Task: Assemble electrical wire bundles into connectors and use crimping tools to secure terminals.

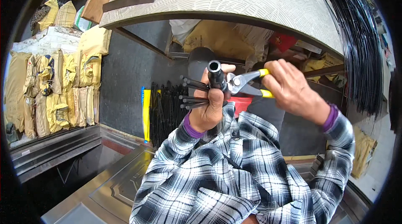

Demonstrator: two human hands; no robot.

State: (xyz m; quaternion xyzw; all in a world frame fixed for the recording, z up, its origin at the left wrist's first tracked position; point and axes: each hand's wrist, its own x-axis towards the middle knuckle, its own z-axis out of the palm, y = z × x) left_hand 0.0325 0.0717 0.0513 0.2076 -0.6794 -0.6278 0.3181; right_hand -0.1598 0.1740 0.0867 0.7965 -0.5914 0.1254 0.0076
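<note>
The left hand [211, 109] holds a black tube [217, 75] roughly end-on to the view, its thumb laid along the near side and the fingers wrapping behind. The tube's round open mouth shows above this grip. From the left side of the same grip several black rods [193, 103] with blunt ends stick out, spread in two small groups; whether they join the tube or are only pinched beside it, the hand hides.

The right hand [289, 81] is closed on the pliers [237, 81], whose yellow-sleeved handles stand apart. The head of the pliers is against the tube's right side, just beyond the left thumb; whether the jaws bite on anything there, I cannot tell.

The tube looks stiff and fairly light, likely easy to carry in one hand, though its smooth, round surface could turn or slip under a sideways pull. The best hold seems to be where the thumb lies, on the thick part below the mouth, close to the pliers, so it cannot twist. The rods look thin and springy; they could splay or bend if squeezed near their free ends, so holding them at the tube end seems safer. The pliers look like the heaviest piece, best held by the sleeves.
</note>
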